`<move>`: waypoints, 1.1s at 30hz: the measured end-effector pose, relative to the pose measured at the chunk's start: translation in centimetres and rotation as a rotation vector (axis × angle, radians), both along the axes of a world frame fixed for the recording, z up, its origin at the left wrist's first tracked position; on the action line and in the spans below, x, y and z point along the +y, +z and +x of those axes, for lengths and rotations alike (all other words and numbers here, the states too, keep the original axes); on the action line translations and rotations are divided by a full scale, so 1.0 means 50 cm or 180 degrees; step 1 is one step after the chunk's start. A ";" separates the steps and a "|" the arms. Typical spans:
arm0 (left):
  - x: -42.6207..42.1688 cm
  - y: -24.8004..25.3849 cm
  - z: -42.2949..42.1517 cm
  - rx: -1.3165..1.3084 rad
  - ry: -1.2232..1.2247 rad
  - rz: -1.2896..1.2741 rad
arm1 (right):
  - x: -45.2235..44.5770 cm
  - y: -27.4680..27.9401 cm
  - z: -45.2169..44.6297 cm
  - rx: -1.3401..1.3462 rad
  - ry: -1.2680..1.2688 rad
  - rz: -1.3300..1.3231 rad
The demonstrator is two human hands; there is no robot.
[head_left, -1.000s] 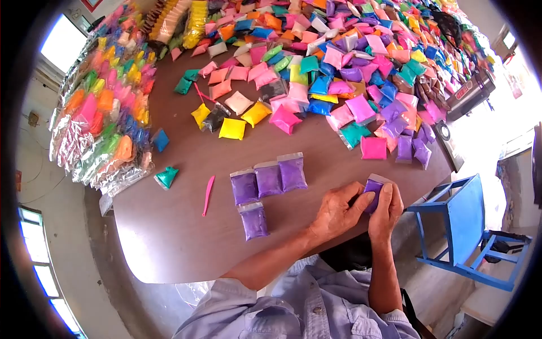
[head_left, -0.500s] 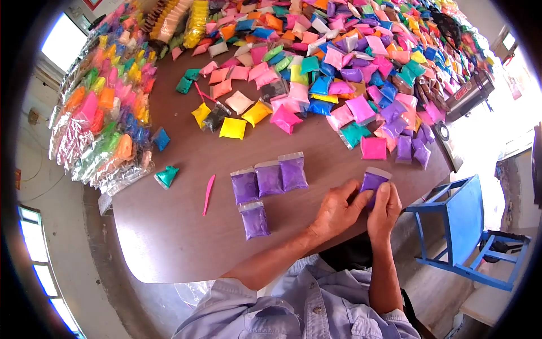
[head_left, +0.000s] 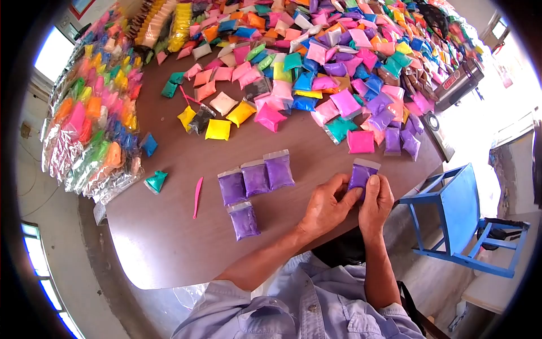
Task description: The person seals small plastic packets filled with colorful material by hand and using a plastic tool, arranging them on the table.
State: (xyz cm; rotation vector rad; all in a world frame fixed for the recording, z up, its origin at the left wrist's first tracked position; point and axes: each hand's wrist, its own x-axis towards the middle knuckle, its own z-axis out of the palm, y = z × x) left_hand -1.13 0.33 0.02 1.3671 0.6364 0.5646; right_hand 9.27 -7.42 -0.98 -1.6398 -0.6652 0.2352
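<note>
Between my two hands, near the table's front right edge, a small clear packet of purple clay [head_left: 359, 176] is held with its clear strip at the top. My left hand [head_left: 329, 204] pinches its left side with thumb and fingers. Across from it, my right hand [head_left: 376, 204] grips the right side, thumb on the front. To the left lie several more purple packets: three side by side in a row, with the middle packet [head_left: 256, 179] among them, and a lower packet [head_left: 244, 220] below the row's left end. A pink plastic stick [head_left: 197, 198] lies farther left.
A big heap of colourful packets [head_left: 316, 51] covers the back of the brown table [head_left: 164, 243]. Bundled packets in clear bags [head_left: 96, 124] line the left side. A teal packet [head_left: 156, 181] lies near them. A blue stool [head_left: 460, 209] stands at the right.
The whole view has shifted, so the table's things appear a little farther left. Both hands still hold the purple packet, with almost the same grip.
</note>
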 end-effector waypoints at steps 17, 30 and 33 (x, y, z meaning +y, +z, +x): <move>0.012 0.006 -0.001 -0.0295 0.0109 -0.0053 | -0.020 0.004 0.011 0.0471 0.0283 0.0018; 0.017 0.016 -0.007 -0.0236 0.0105 0.0144 | -0.008 0.029 -0.003 -0.0220 0.0413 0.0020; 0.018 0.010 -0.004 -0.0265 0.0137 0.0051 | -0.005 0.015 -0.006 0.0156 0.0290 0.0333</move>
